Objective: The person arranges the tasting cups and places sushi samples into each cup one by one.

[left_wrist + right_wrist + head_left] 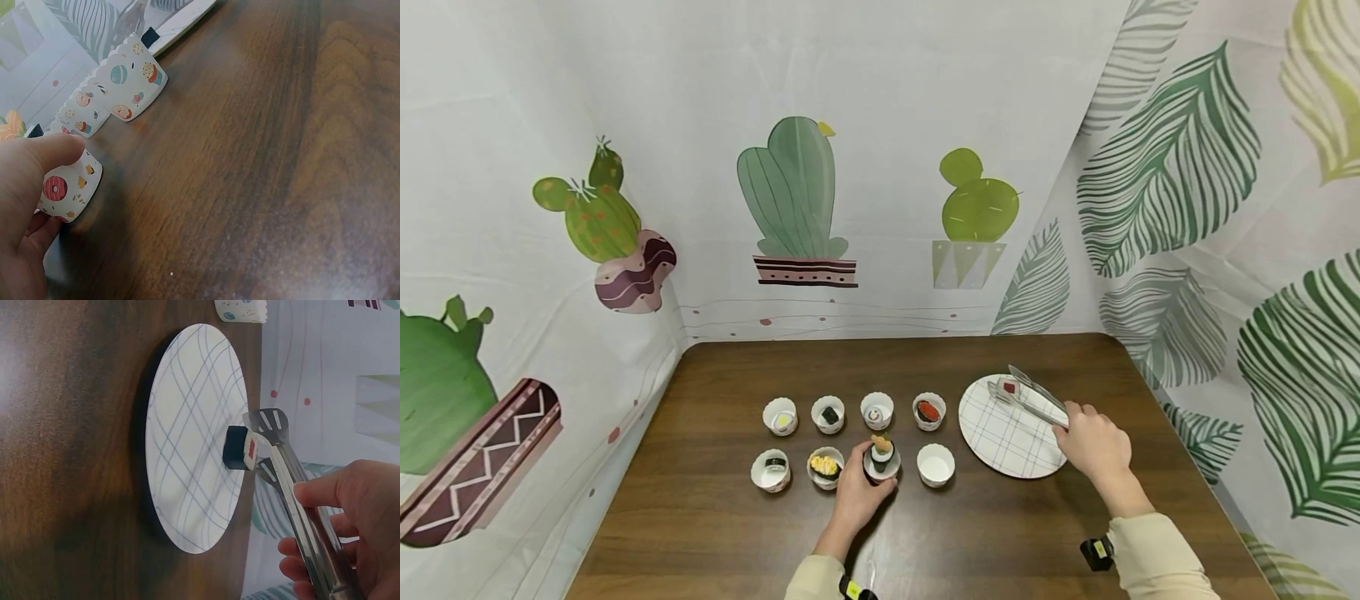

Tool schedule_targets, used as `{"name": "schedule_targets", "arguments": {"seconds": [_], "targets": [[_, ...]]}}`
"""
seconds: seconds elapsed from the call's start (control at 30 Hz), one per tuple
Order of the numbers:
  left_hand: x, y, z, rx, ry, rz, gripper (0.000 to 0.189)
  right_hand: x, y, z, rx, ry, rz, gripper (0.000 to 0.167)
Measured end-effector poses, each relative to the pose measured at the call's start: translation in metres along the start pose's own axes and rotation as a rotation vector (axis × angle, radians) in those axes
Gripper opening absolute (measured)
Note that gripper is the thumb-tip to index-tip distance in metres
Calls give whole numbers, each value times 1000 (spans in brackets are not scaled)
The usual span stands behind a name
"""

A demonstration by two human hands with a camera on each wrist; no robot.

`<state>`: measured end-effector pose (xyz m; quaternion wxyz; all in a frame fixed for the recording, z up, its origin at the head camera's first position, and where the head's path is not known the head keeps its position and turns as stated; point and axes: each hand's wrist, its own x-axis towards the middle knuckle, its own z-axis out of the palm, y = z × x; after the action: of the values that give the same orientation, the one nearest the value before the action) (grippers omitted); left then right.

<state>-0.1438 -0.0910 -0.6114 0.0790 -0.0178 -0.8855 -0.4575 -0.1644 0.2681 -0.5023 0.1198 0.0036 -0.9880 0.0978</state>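
My left hand (856, 492) grips a small scalloped paper cup (76, 187) at the front of the table, thumb on its side. In that cup stands a sushi piece with an orange topping (882, 447). My right hand (1096, 442) holds metal tongs (305, 519) over the far part of a round checked plate (1015, 454). On the plate sits a square sushi roll with a red centre (237, 448), dark on its sides. The tong tips are spread around this roll; whether they touch it I cannot tell.
Several more cups stand in two rows left of the plate, holding sushi such as a red-topped piece (928, 411) and a yellow-topped one (825, 467). The cup nearest the plate in front (936, 467) holds nothing. A printed cloth (895, 308) hangs behind the wooden table (1000, 533).
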Motion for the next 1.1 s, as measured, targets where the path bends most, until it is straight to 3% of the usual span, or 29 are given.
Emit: {"name": "schedule_targets", "arguments": {"seconds": [0.63,1.1], "targets": [[-1,3,-1,1,8,-6,72,0,10,9,14,-111,34,39],[-2,7,-3,-29,-7,-11,80,-1,12,11,14,-113,17,38]]}}
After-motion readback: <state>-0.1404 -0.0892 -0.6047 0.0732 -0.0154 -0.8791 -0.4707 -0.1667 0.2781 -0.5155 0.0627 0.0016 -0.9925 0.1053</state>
